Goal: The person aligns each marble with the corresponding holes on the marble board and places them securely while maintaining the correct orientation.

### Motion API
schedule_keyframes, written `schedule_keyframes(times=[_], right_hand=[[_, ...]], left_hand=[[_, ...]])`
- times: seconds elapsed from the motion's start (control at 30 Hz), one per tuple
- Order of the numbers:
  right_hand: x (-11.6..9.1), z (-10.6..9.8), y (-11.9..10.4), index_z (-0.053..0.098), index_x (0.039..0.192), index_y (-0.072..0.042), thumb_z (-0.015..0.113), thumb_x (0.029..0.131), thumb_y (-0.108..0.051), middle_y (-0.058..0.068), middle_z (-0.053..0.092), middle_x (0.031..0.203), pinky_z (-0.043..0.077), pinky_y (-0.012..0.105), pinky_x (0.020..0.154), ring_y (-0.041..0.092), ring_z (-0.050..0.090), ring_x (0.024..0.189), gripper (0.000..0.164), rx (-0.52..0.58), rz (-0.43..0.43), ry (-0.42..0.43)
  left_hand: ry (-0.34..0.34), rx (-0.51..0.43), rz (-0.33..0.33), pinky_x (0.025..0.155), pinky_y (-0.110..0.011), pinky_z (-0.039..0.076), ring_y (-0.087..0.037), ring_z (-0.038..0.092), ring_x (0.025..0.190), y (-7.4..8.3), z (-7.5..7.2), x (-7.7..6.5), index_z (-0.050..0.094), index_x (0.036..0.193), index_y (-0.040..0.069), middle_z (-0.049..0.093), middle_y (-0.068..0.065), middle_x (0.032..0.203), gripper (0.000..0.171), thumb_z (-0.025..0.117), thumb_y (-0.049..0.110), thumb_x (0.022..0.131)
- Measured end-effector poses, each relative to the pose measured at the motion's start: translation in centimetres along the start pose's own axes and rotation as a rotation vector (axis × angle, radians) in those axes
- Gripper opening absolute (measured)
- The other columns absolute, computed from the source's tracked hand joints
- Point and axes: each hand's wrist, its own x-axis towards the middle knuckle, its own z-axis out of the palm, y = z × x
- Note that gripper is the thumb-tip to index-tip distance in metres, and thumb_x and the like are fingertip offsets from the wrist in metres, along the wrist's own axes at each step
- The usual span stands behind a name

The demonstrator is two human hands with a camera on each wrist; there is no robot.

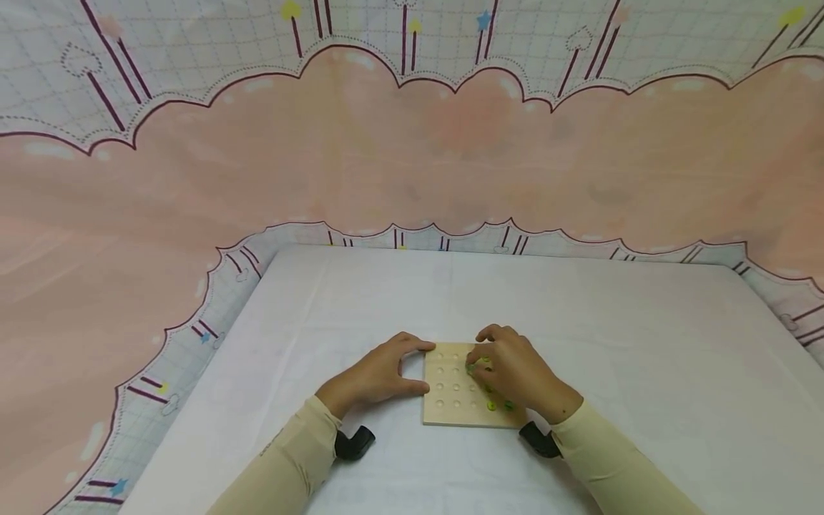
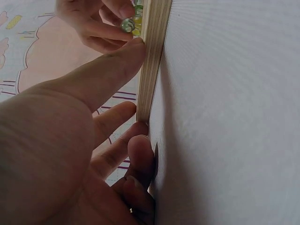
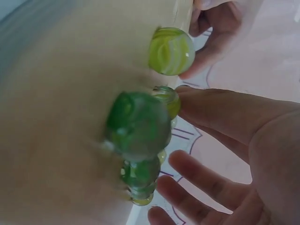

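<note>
A square wooden board [image 1: 448, 415] with rows of shallow round hollows lies in front of me. My left hand [image 1: 380, 372] rests against its left side, thumb near the middle of that edge and forefinger at the far corner. Over the board's right half, my right hand [image 1: 518, 368] pinches a green-swirled glass marble [image 2: 128, 25] between thumb and finger. Yellow marbles [image 3: 172, 50] and green marbles [image 3: 138, 125] sit in hollows on the right side, partly hidden under that hand in the head view. The hollows on the left side hold no marbles.
The board lies on a table with a white cloth [image 1: 309, 307]. Behind and to the left hangs a peach and white patterned curtain [image 1: 386, 157]. A black wrist mount [image 1: 354, 443] shows under the left sleeve, another black mount [image 1: 539, 440] under the right.
</note>
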Motion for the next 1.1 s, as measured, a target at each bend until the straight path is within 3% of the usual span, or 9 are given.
schedule_keyframes(times=[0.4, 0.93, 1.1], right_hand=[[-0.1, 0.3, 0.2, 0.081, 0.095, -0.018, 0.083, 0.082, -0.016, 0.007, 0.066, 0.116, 0.050, 0.050, 0.086, 0.025, 0.060, 0.101, 0.013, 0.007, 0.003, -0.018], [-0.3, 0.0, 0.5, 0.081, 0.097, -0.019, 0.083, 0.082, -0.019, 0.006, 0.067, 0.117, 0.050, 0.051, 0.090, 0.025, 0.060, 0.105, 0.015, -0.009, -0.002, -0.029], [-0.4, -0.6, 0.4, 0.080, 0.102, -0.016, 0.080, 0.085, -0.019, 0.009, 0.066, 0.121, 0.048, 0.053, 0.096, 0.027, 0.060, 0.110, 0.018, 0.032, 0.004, -0.027]], left_hand=[[-0.004, -0.010, -0.020, 0.083, -0.034, 0.043, -0.014, 0.051, 0.089, 0.2, 0.0, 0.1, 0.052, 0.145, 0.027, 0.048, 0.003, 0.143, 0.068, 0.081, 0.037, 0.084], [0.006, -0.017, -0.022, 0.084, -0.035, 0.042, -0.015, 0.051, 0.091, 0.3, 0.1, 0.1, 0.053, 0.144, 0.027, 0.049, 0.003, 0.142, 0.068, 0.082, 0.036, 0.083], [0.005, -0.003, -0.033, 0.083, -0.035, 0.043, -0.015, 0.051, 0.089, 0.3, 0.1, 0.1, 0.053, 0.144, 0.027, 0.049, 0.002, 0.143, 0.068, 0.083, 0.035, 0.083]])
